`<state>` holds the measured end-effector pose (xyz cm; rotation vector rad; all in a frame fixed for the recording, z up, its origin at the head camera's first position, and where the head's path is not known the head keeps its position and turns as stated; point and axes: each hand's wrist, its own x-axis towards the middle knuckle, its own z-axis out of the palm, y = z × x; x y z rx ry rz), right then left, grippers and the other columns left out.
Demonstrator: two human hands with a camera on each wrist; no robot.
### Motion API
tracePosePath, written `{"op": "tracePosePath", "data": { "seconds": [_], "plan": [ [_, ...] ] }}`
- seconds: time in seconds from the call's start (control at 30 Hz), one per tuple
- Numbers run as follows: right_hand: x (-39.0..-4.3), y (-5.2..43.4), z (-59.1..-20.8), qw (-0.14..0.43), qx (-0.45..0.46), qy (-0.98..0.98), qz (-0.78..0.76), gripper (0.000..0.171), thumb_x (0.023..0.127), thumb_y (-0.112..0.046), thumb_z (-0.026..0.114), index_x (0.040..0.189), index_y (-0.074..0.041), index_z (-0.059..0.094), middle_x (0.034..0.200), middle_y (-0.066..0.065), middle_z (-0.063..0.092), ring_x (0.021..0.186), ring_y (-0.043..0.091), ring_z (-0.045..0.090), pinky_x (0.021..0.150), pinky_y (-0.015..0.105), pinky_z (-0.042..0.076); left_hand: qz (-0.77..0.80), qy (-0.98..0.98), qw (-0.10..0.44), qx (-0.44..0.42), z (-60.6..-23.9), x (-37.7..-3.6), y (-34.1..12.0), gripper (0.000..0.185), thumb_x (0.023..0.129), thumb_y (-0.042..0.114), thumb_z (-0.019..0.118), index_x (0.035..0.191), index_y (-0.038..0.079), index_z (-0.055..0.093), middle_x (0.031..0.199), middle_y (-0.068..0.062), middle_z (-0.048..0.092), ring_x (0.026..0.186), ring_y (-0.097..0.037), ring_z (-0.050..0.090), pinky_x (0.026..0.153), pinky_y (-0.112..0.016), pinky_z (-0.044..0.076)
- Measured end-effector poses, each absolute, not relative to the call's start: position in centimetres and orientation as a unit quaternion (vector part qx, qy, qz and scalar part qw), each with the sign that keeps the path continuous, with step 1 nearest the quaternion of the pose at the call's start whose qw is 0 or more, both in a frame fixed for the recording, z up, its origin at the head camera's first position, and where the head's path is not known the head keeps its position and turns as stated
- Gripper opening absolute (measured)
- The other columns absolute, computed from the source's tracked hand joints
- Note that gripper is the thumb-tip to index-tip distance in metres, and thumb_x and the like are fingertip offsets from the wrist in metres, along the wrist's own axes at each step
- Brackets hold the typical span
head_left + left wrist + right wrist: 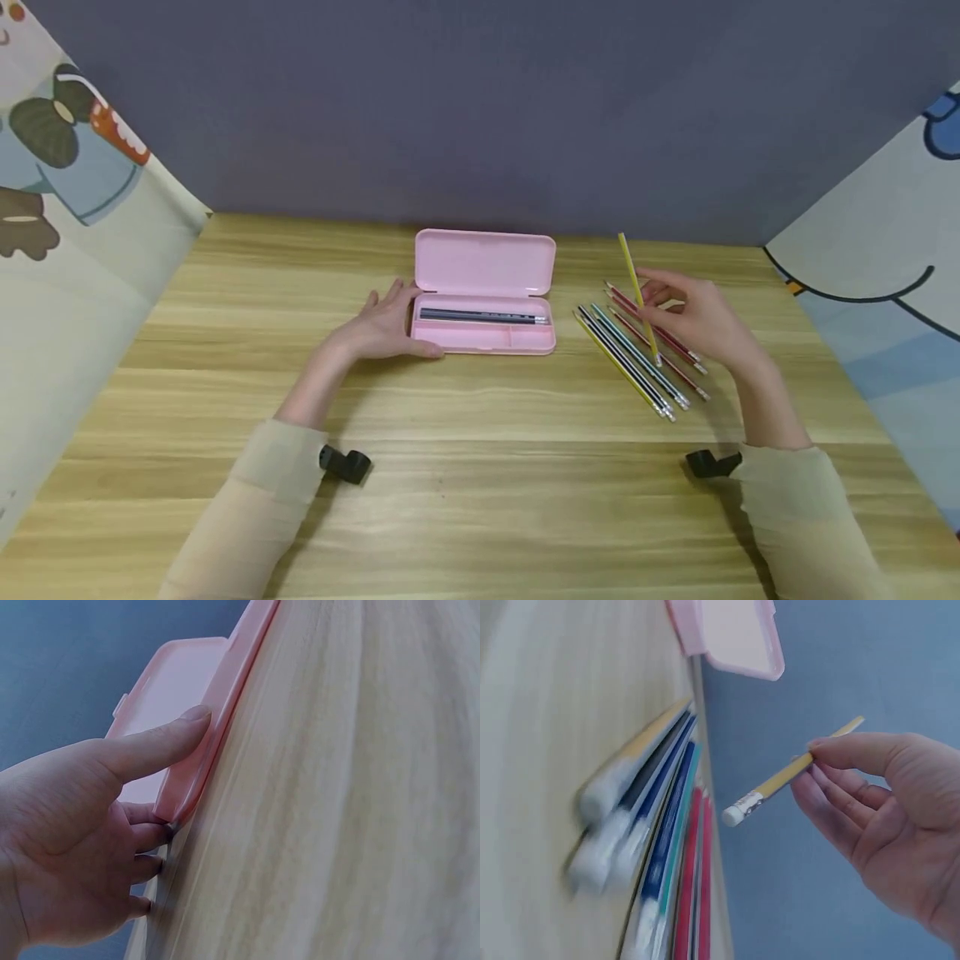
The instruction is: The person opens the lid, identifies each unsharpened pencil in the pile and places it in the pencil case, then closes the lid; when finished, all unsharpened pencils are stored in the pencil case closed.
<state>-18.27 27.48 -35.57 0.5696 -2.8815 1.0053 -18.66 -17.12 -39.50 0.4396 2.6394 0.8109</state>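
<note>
A pink pencil case (461, 337) lies with its lid up, dark pencils (480, 316) in its long rear compartment. My left hand (378, 329) holds the case's left end, thumb along the front wall and fingers at the side, as the left wrist view also shows. Right of the case, my right hand (697, 321) pinches a yellow pencil (784, 776) between thumb and fingers, its white eraser end tilted down. Beneath that hand lie a yellow pencil (617, 363), dark striped pencils, teal pencils (637, 353) and red pencils (678, 357), loosely fanned.
The wood-grain table (480, 500) meets a dark grey panel (480, 117) behind the case. Printed panels stand at the left and right. A small black device (345, 464) is worn at each wrist.
</note>
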Motion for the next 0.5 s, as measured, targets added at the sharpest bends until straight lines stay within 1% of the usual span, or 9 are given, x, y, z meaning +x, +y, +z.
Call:
{"op": "tracePosePath", "data": {
  "seconds": [0.1, 0.2, 0.3, 0.37, 0.5],
  "plan": [
    [-18.8, 26.2, -35.1, 0.046, 0.189, -0.92, 0.34, 0.057, 0.095, -0.005, 0.071, 0.15, -0.012, 0.054, 0.111, 0.015, 0.069, 0.092, -0.008, 0.061, 0.075, 0.006, 0.053, 0.286, 0.93, 0.171, 0.153, -39.6, -18.6, -17.1, 0.107, 0.082, 0.052, 0.082, 0.161, 0.009, 0.024, 0.172, -0.025, 0.011, 0.162, -0.041, -0.004, 0.131, -0.062, -0.007],
    [-19.2, 24.5, -34.7, 0.081, 0.201, -0.904, 0.369, 0.06, 0.093, -0.002, 0.073, 0.149, -0.013, 0.055, 0.11, 0.016, 0.069, 0.09, -0.006, 0.062, 0.074, 0.008, 0.053, 0.286, 0.931, 0.17, 0.151, -39.6, -18.6, -17.1, 0.107, 0.081, 0.052, 0.082, 0.161, 0.009, 0.024, 0.172, -0.026, 0.01, 0.162, -0.042, -0.004, 0.13, -0.063, -0.007],
    [-19.8, 22.7, -34.2, 0.11, 0.204, -0.885, 0.404, 0.057, 0.092, 0.001, 0.073, 0.146, -0.01, 0.058, 0.108, 0.016, 0.068, 0.087, -0.005, 0.063, 0.07, 0.009, 0.054, 0.284, 0.932, 0.168, 0.151, -39.6, -18.6, -17.0, 0.107, 0.081, 0.051, 0.082, 0.161, 0.009, 0.024, 0.172, -0.026, 0.01, 0.162, -0.042, -0.004, 0.13, -0.064, -0.007],
    [-20.2, 21.3, -33.9, 0.119, 0.202, -0.875, 0.424, 0.052, 0.093, 0.0, 0.072, 0.143, -0.008, 0.059, 0.107, 0.014, 0.067, 0.087, -0.004, 0.064, 0.07, 0.012, 0.057, 0.282, 0.933, 0.167, 0.151, -39.6, -18.6, -17.0, 0.107, 0.081, 0.051, 0.082, 0.161, 0.009, 0.025, 0.172, -0.026, 0.012, 0.162, -0.042, -0.004, 0.13, -0.063, -0.007],
    [-20.8, 18.6, -33.5, 0.113, 0.212, -0.858, 0.453, 0.046, 0.094, 0.001, 0.07, 0.139, -0.004, 0.059, 0.106, 0.013, 0.065, 0.089, 0.001, 0.065, 0.072, 0.017, 0.061, 0.282, 0.933, 0.166, 0.153, -39.6, -18.5, -17.0, 0.106, 0.082, 0.051, 0.082, 0.16, 0.009, 0.025, 0.172, -0.025, 0.012, 0.162, -0.042, -0.004, 0.13, -0.064, -0.006]
  ]
}}
